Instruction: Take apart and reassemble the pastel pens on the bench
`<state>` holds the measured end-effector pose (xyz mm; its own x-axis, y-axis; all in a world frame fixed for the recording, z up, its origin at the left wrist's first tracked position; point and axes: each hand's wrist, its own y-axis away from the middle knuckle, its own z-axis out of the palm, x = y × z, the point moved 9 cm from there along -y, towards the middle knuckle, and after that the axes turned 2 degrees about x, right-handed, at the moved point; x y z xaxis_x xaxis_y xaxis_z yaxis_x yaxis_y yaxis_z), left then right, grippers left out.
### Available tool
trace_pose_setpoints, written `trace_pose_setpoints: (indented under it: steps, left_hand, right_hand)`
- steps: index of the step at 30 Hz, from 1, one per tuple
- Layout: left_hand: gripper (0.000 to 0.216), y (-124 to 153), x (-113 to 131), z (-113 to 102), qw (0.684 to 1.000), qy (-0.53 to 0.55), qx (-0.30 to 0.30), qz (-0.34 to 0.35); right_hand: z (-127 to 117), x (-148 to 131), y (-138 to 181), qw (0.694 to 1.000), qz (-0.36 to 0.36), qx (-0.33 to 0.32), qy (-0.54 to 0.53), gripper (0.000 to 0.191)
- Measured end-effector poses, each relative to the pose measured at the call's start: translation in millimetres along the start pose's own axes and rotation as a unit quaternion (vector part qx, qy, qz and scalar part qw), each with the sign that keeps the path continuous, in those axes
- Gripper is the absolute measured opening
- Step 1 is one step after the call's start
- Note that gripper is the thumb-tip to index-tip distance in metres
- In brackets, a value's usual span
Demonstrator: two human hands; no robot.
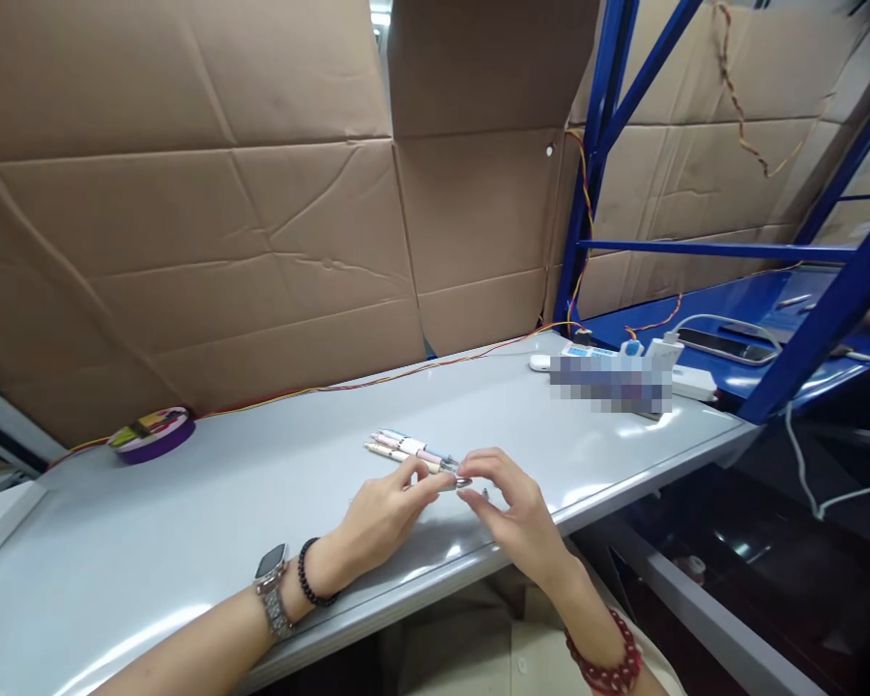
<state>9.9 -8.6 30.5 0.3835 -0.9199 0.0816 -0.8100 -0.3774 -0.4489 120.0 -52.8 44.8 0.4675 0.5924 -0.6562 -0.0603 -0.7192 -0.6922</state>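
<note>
My left hand (388, 512), wearing a watch and a dark bead bracelet, is closed on a pen with thumb and fingers pinched along its barrel. At the silver tip of the pen (464, 482) are the thumb and fingertips of my right hand (511, 507), closed around that end. A red bead bracelet circles my right wrist. Just beyond my left hand, several slim pens (406, 444) in white, pink and blue lie side by side on the table. Small metal pieces (485, 494) rest under my right hand, partly hidden by its fingers.
The white table (261, 464) backs onto a cardboard wall (275, 213). A round purple-rimmed container (156, 445) is at left. Plugs and a white charger (663, 353) sit at right, beside a blue metal frame (804, 329). A phone (725, 345) lies on the blue surface.
</note>
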Motion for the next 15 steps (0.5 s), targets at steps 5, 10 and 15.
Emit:
trace_pose_setpoints:
  steps: [5, 10, 15]
  left_hand:
    - [0.035, 0.3, -0.8, -1.1, 1.0, -0.007, 0.007, 0.003]
    - [0.034, 0.1, -7.1, -0.8, 1.0, -0.005, 0.011, -0.011]
    - [0.035, -1.4, -10.5, -2.6, 1.0, 0.0, 0.013, -0.012]
  right_hand:
    - [0.2, 6.4, 0.2, 0.988, 0.039, 0.015, 0.147, 0.031]
    - [0.4, 3.2, 1.0, 0.985, 0.016, 0.036, 0.169, 0.019]
    - [-11.8, 5.3, 0.4, 0.986, 0.015, 0.061, 0.154, 0.011]
